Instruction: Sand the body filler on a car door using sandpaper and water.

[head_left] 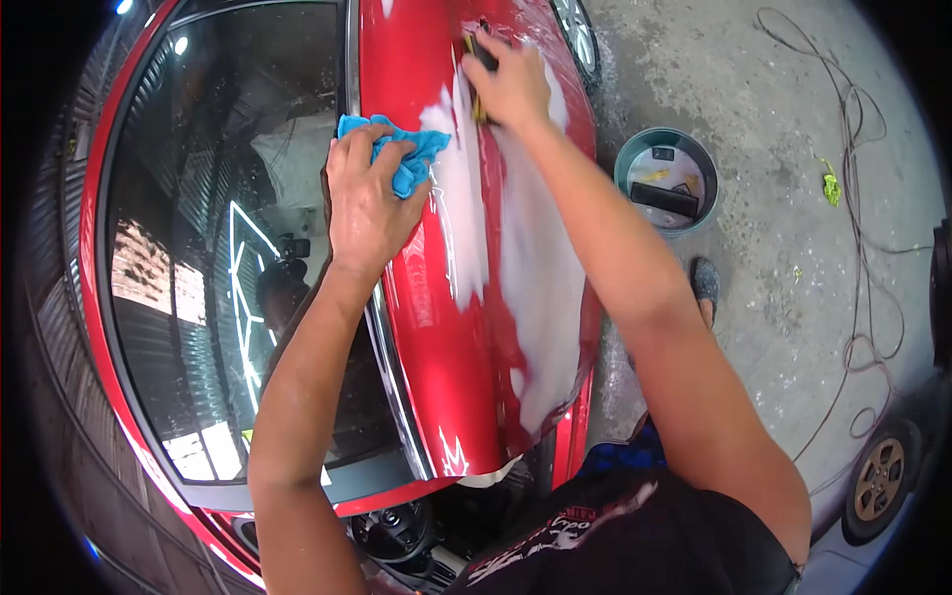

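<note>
My left hand (365,203) presses a crumpled blue cloth (424,149) onto the red car's side panel (421,337), close to the chrome strip below the window. Farther along the panel, my right hand (523,87) is closed round a dark sanding block (484,58) with a yellow edge, laid against the surface. Pale whitish patches (540,297) spread over the red paint beneath and below both hands. The underside of the block is hidden by my fingers.
On the concrete floor to the right stands a dark green bucket (622,164) with cloudy water and a black block (664,199). A long cable (855,129) winds across the floor. The car's window glass (213,129) is left of my hands. Another wheel (880,479) appears lower right.
</note>
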